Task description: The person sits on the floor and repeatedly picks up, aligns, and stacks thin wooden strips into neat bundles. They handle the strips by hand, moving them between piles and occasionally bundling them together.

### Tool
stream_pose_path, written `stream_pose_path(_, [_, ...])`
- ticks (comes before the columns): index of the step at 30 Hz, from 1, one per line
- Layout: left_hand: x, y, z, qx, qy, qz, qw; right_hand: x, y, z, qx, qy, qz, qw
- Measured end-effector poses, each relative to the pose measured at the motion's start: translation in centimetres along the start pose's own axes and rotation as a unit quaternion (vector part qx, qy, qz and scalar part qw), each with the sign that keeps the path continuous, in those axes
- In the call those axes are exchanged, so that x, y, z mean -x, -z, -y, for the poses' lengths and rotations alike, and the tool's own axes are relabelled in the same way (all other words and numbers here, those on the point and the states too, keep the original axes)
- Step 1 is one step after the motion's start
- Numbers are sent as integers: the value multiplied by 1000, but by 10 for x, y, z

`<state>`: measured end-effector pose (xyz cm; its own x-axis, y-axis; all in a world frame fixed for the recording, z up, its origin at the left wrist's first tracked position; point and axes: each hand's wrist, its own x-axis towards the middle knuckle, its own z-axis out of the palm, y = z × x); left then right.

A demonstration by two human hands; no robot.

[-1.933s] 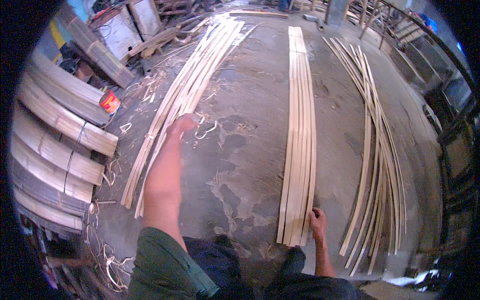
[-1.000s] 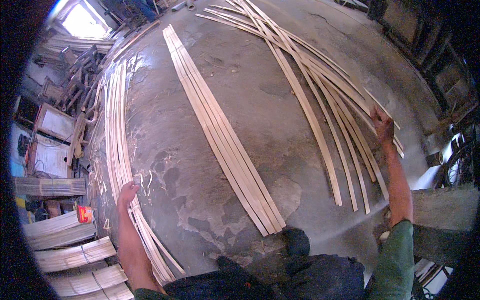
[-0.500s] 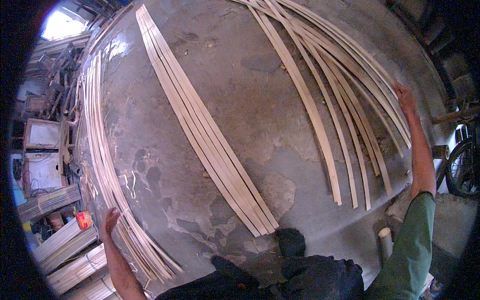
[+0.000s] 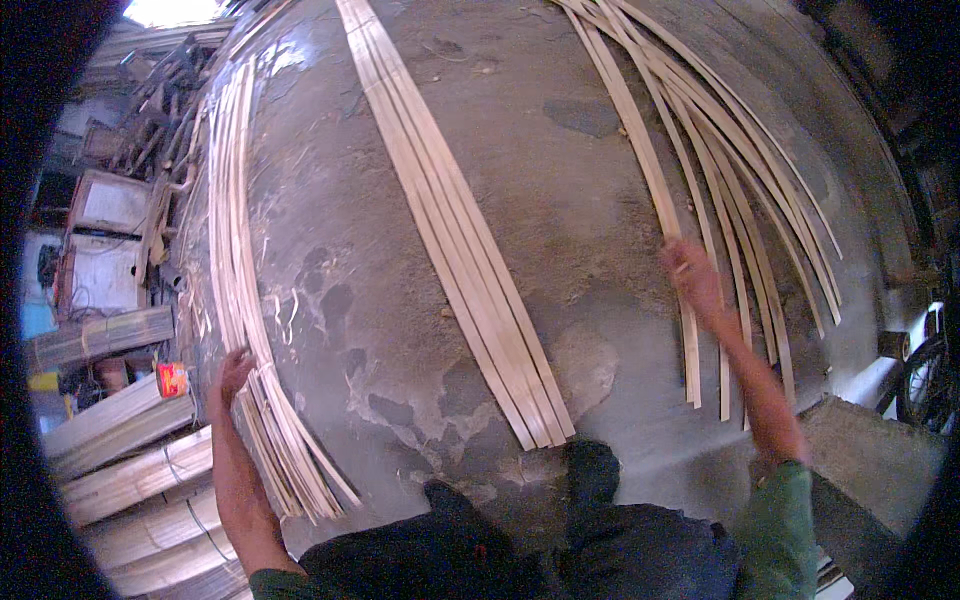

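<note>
My right hand [image 4: 697, 283] is over the leftmost of several loose pale wooden strips [image 4: 648, 180] fanned out on the right. Its fingers are curled onto that strip, slightly blurred. My left hand [image 4: 233, 376] is at the outer edge of a long bundle of thin strips [image 4: 232, 230] on the left. The fingers there are bent inward; whether they grip anything is hidden. Between my hands, a row of flat strips [image 4: 460, 250] lies side by side, its near end close to my foot [image 4: 592, 472].
Stacked bundles of slats [image 4: 150, 478] lie at lower left, beside a small red packet [image 4: 173, 380]. Framed panels [image 4: 105, 270] and piled wood scraps [image 4: 160, 125] line the left side. A wheel [image 4: 925, 385] stands at the right edge. The concrete floor [image 4: 400, 340] has dark stains.
My right hand has left the far-right strips and come inward to the leftmost strip of that group. My left hand remains beside the bundle. The whole view has shifted slightly.
</note>
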<state>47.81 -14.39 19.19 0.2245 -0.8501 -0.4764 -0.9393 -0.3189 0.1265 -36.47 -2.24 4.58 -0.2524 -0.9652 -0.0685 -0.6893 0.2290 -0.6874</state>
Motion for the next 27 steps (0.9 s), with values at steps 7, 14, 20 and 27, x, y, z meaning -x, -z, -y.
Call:
stream_pose_path(7, [3, -9, -49, 21, -108, -48, 993, 94, -153, 104, 68, 32, 63, 995])
stream_pose_path(14, [23, -10, -51, 9, -84, -37, 996, 110, -187, 113, 82, -2, -1, 997])
stream_pose_path(20, [8, -3, -54, 66, -134, -45, 988, 111, -168, 124, -175, -24, 19, 984])
stream_pose_path(27, [21, -3, -58, 53, -110, -64, 990, 109, -47, 164, -274, -98, -114, 950])
